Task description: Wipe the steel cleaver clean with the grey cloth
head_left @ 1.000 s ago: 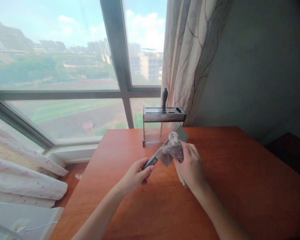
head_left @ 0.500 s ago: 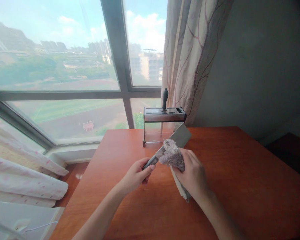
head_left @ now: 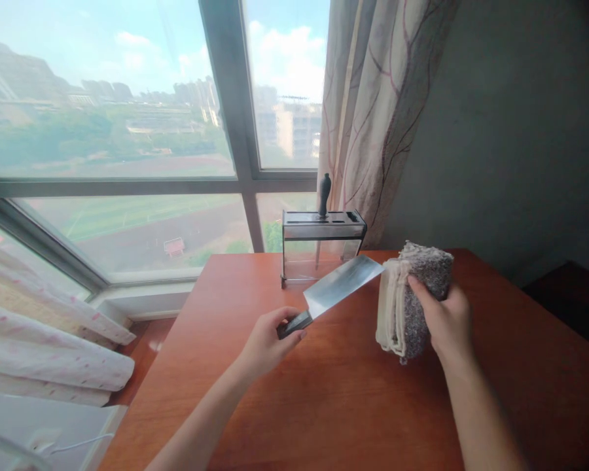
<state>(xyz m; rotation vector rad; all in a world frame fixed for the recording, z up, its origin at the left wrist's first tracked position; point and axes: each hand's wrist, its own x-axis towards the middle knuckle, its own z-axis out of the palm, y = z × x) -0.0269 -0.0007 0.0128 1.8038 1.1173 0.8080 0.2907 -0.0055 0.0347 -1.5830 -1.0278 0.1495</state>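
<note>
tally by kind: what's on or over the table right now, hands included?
Hands: 2 – left hand, right hand
Cleavers: 1 – cleaver, handle in the left hand
Folded cloths: 1 – cloth, gripped by the right hand
Knife racks: 1 – knife rack on the table
Black handles standing in the rack: 1 – black handle
Total: 6

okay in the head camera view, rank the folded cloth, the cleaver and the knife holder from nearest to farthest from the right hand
1. Folded cloth: gripped in the right hand, on the right side of the table.
2. Cleaver: held by the left hand; the blade tip lies just left of the cloth.
3. Knife holder: at the table's far edge by the window, behind the blade.
</note>
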